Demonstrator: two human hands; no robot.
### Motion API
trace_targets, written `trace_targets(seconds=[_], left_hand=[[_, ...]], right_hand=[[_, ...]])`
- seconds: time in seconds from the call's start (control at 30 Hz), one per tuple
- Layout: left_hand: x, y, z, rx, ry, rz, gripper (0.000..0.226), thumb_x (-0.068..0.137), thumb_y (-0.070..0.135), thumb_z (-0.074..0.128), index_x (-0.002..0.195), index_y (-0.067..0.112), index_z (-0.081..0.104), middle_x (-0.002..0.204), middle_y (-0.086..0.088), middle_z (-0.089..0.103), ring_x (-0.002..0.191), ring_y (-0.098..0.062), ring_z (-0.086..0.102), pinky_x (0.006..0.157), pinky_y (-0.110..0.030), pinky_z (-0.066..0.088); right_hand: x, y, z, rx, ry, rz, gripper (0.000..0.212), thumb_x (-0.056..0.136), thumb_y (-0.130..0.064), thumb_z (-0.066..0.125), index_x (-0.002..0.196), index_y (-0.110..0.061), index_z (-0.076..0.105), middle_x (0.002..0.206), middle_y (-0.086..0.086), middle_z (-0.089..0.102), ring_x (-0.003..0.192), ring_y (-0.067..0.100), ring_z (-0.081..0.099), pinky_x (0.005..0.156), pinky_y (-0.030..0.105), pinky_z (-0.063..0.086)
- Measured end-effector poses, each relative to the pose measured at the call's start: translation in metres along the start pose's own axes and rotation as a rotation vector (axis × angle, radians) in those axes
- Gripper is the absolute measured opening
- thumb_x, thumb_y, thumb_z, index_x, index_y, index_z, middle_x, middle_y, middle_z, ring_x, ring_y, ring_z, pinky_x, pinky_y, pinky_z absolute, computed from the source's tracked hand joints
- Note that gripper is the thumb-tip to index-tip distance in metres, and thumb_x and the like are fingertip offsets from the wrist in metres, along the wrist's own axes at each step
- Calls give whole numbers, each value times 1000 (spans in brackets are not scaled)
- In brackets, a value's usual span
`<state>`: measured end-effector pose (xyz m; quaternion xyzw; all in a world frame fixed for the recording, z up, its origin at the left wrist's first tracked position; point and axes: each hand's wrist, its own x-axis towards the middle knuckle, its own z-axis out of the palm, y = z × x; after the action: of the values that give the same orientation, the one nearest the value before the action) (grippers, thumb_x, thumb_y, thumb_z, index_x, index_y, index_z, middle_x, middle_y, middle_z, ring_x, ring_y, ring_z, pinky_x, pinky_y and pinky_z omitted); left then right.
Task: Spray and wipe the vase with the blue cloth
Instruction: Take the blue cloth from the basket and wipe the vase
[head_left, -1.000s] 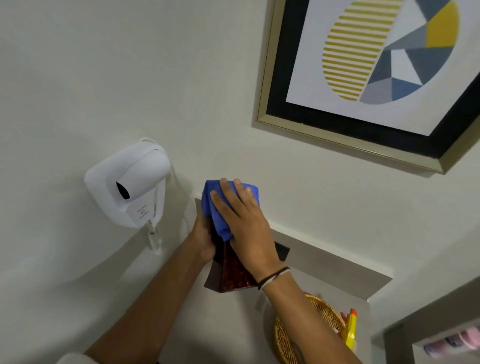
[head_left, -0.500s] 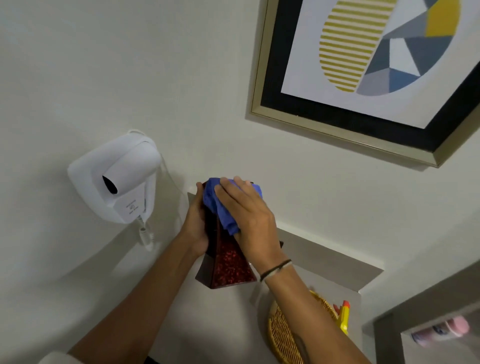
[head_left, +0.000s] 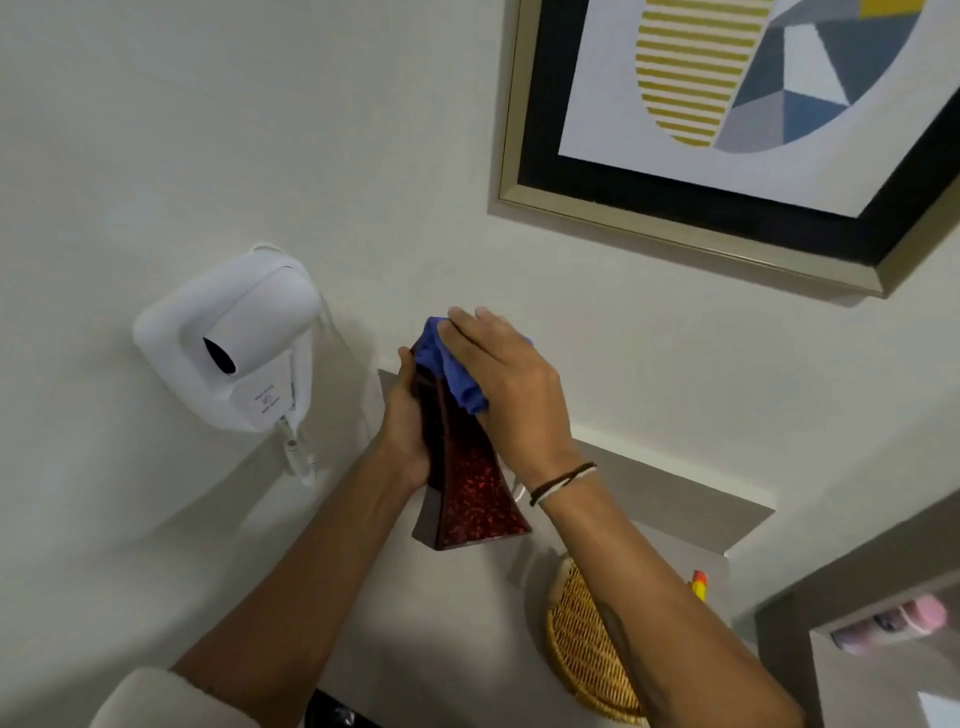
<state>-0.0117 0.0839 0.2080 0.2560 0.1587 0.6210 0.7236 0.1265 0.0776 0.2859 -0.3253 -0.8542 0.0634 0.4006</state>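
Observation:
A tall dark red speckled vase (head_left: 467, 499) with a wide square base stands on the grey counter (head_left: 457, 634) against the wall. My left hand (head_left: 402, 421) grips its narrow upper part from the left. My right hand (head_left: 506, 384) presses the blue cloth (head_left: 452, 369) against the top and right side of the vase, fingers laid over the cloth. The vase's rim is hidden under the cloth. Only the yellow and orange tip of a spray bottle (head_left: 698, 584) shows behind my right forearm.
A white wall-mounted hair dryer (head_left: 228, 343) hangs left of the vase. A woven basket (head_left: 582, 644) sits on the counter under my right forearm. A framed picture (head_left: 727, 135) hangs above. A shelf edge with a pink bottle (head_left: 893, 621) is at lower right.
My right hand has slid the blue cloth up and over the vase's top, bunching it. My left hand keeps its grip on the vase.

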Motion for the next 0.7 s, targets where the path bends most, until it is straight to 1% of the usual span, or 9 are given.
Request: trace_targets(seconds=[0.07, 0.13, 0.2, 0.27, 0.33, 0.43, 0.5, 0.57, 0.7], left_hand=[[0, 10, 1, 25, 141, -67, 79, 108, 70, 47, 135, 2, 75, 130, -19, 79, 118, -31, 78, 100, -39, 62], [4, 24, -9, 108, 359, 3, 81, 104, 77, 42, 115, 7, 83, 105, -16, 83, 90, -28, 83, 77, -35, 68], [9, 33, -11, 202, 490, 60, 81, 104, 79, 39, 111, 12, 85, 97, -14, 82, 80, -24, 81, 71, -34, 67], [10, 33, -9, 253, 529, 63, 80, 103, 79, 39, 108, 17, 89, 99, -13, 83, 82, -25, 81, 74, -35, 67], [7, 29, -10, 252, 525, 40, 78, 103, 79, 40, 107, 20, 90, 102, -13, 84, 86, -26, 81, 76, -37, 66], [5, 22, -9, 155, 498, -12, 74, 100, 79, 51, 118, 17, 87, 116, -13, 83, 99, -28, 81, 89, -41, 66], [4, 18, -2, 118, 459, -59, 77, 94, 76, 62, 133, 11, 80, 133, -15, 78, 116, -31, 77, 101, -46, 63], [4, 14, 4, 132, 402, -100, 81, 91, 73, 67, 137, 7, 77, 142, -17, 74, 128, -33, 73, 103, -48, 64], [0, 7, 9, 142, 337, -98, 66, 100, 68, 58, 110, 10, 88, 114, -13, 84, 107, -29, 82, 91, -40, 66]], right_hand=[[-16, -4, 3, 85, -55, 25, 57, 85, 14, 79, 139, 0, 67, 150, 18, 62, 143, 39, 56, 115, 58, 50], [-52, -9, 6, 157, -142, 20, 50, 96, 5, 71, 144, -5, 64, 155, 12, 57, 149, 36, 49, 117, 59, 47], [-99, -10, 4, 247, -181, 34, 39, 114, -32, 46, 146, -14, 58, 156, 3, 54, 149, 34, 50, 118, 60, 45], [-132, -2, -5, 274, -222, 48, 52, 114, -49, 25, 142, -21, 60, 155, -5, 54, 147, 29, 53, 120, 56, 44], [-142, 10, -13, 334, -258, 46, 32, 113, -36, 46, 138, -28, 63, 154, -18, 51, 147, 16, 53, 120, 51, 46], [-123, 17, -27, 415, -117, 29, 37, 110, -29, 54, 145, -36, 61, 151, -35, 51, 142, -10, 49, 118, 22, 45], [-106, 21, -33, 361, 0, 124, 35, 108, -22, 59, 142, -22, 68, 150, -14, 63, 142, 3, 56, 119, 30, 48], [-88, 23, -34, 334, 68, 201, 40, 101, 2, 67, 138, -10, 71, 146, -1, 67, 141, 11, 60, 117, 40, 50], [-66, 18, -24, 351, 56, 152, 42, 99, -4, 58, 139, -8, 70, 147, 3, 67, 141, 14, 60, 117, 42, 51]])
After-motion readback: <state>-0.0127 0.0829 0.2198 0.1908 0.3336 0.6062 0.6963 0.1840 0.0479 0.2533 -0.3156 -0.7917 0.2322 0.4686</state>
